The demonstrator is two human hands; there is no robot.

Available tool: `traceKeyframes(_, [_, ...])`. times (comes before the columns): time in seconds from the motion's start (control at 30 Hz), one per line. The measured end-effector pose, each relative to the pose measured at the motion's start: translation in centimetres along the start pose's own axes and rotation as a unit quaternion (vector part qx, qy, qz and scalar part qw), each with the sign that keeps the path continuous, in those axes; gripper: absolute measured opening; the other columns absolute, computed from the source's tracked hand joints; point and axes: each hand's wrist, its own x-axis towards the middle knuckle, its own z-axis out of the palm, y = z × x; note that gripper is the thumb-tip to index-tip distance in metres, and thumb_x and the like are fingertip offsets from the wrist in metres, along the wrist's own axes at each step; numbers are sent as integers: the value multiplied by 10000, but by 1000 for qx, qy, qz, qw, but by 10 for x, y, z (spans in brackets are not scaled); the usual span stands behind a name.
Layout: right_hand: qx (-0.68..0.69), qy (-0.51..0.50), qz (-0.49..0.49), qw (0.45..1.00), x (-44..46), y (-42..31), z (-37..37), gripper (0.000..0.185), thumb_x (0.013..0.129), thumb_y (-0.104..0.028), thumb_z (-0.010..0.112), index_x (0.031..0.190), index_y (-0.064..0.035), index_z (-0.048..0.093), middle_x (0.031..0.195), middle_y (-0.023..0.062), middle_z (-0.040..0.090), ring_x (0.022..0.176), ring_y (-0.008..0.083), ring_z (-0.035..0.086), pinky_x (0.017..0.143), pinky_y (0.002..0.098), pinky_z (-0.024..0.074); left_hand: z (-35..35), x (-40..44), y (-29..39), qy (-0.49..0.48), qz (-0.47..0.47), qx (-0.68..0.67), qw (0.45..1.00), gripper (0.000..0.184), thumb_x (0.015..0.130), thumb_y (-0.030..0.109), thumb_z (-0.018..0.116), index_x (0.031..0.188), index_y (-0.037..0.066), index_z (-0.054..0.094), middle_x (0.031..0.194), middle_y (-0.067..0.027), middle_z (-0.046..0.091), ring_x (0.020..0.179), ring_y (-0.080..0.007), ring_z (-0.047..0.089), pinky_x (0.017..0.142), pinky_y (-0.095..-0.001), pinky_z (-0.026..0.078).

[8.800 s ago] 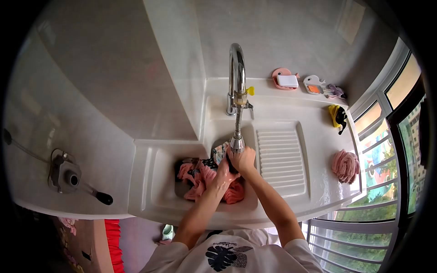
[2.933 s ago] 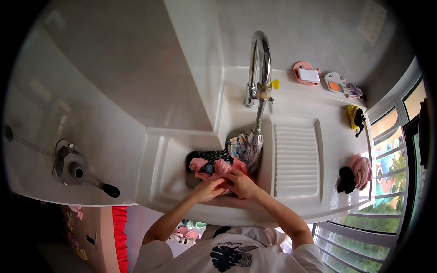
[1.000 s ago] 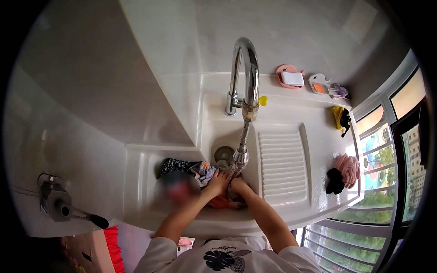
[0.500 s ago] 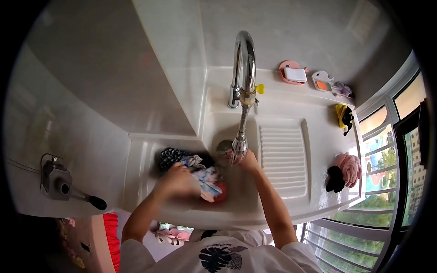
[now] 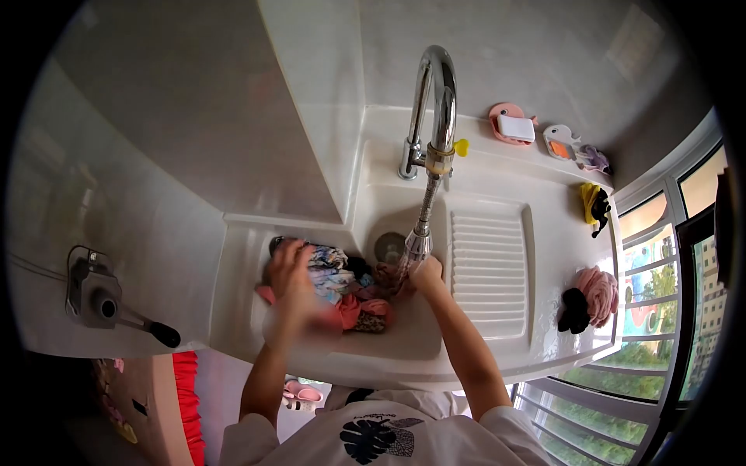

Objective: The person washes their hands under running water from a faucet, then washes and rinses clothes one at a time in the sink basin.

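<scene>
White sink surfaces [image 5: 412, 343] are filling mid-frame. Under the tap [image 5: 445, 109], the right hand [image 5: 427, 274] is gripping dull pink cloth [image 5: 386, 276]; centre left, the left hand [image 5: 290, 268] is spreading open over piled clothes [image 5: 330, 277]. Cloth sliding onto the drain [image 5: 390, 248] could block it. Unlike the earliest frame, a black bundle [image 5: 574, 311] is lying at right.

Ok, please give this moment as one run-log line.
left hand: open, over multicoloured cloth pile | right hand: at dull pink cloth below curved chrome tap, grip unclear | black cloth: beside bundled pink cloth
</scene>
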Motion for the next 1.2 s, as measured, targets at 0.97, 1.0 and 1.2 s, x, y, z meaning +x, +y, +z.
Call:
traceKeyframes(0.97, [436,69,63,895,-37,-5,-23,208,894,-255,533,1002,-78,527,883,79,620,780,232,597,651,379,475,146,1,28,-170,-372,-882,232,354,853,316,399,791,46,620,896,-132,648,958,-277,589,937,-457,425])
traceKeyframes(1.0, [645,-38,110,755,-36,-9,-25,213,909,-291,514,1001,-100,531,880,38,616,770,191,593,633,363,476,133,5,37,-190,-328,-906,189,308,856,275,408,814,47,609,870,-125,645,949,-268,594,916,-448,438])
traceKeyframes(1.2, [851,-130,29,509,-43,-28,-37,279,926,-378,490,1061,-139,536,892,-23,604,730,121,576,536,250,435,114,23,52,-286,-144,-544,776,218,841,129,476,1017,25,550,1003,-112,577,942,-244,577,874,-361,430])
